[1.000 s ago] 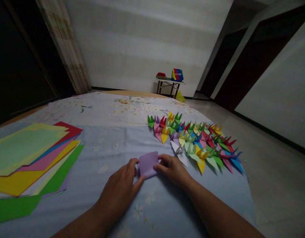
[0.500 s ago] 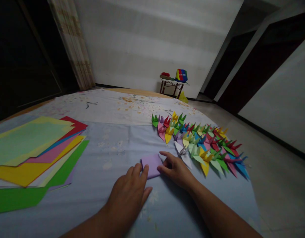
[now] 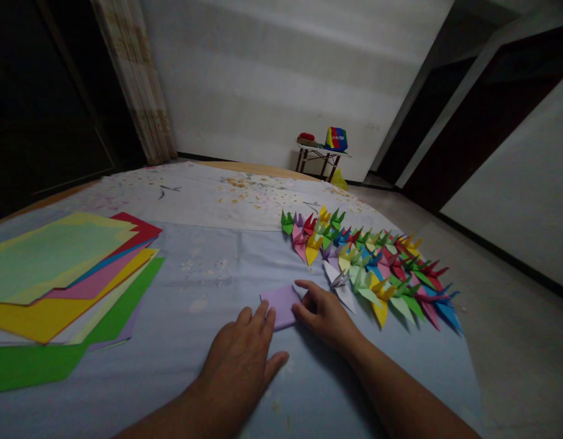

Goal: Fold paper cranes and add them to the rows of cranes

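A small folded square of purple paper (image 3: 281, 306) lies flat on the cloth-covered table between my hands. My left hand (image 3: 242, 350) rests palm down, its fingertips on the paper's left edge and its thumb stretched out to the side. With thumb and index finger curled at the right edge, my right hand (image 3: 325, 317) grips the purple paper. Just beyond that hand stand rows of folded paper cranes (image 3: 377, 262) in many colours, a white crane (image 3: 340, 280) being among the closest.
A fanned stack of coloured paper sheets (image 3: 66, 262) lies on the left of the table. A light blue cloth (image 3: 185, 378) and a white floral cloth (image 3: 199, 195) cover the tabletop. A small stand (image 3: 318, 152) with a colourful box (image 3: 336, 139) is by the wall.
My left thumb has spread a little further from the fingers, to the right. The purple paper and my right hand stay in nearly the same place.
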Available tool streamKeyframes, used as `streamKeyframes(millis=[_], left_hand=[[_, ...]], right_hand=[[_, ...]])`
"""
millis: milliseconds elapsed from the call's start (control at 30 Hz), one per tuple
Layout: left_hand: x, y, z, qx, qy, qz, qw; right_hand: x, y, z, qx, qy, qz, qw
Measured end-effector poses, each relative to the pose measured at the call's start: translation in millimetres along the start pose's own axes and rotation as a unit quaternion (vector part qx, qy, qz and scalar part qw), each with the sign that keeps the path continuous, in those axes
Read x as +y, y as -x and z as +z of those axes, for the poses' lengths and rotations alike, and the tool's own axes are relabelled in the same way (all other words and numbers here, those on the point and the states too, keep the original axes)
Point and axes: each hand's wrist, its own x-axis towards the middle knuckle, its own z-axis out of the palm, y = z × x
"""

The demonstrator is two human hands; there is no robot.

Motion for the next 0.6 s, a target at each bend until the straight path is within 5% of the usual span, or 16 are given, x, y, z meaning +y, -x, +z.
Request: streamKeyframes(millis=[600], left_hand=[[-0.7, -0.2, -1.5, -0.017, -0.003, -0.019, 1.0]], right_hand=[[0.1, 1.1, 1.2, 0.006, 0.016, 0.001, 1.0]])
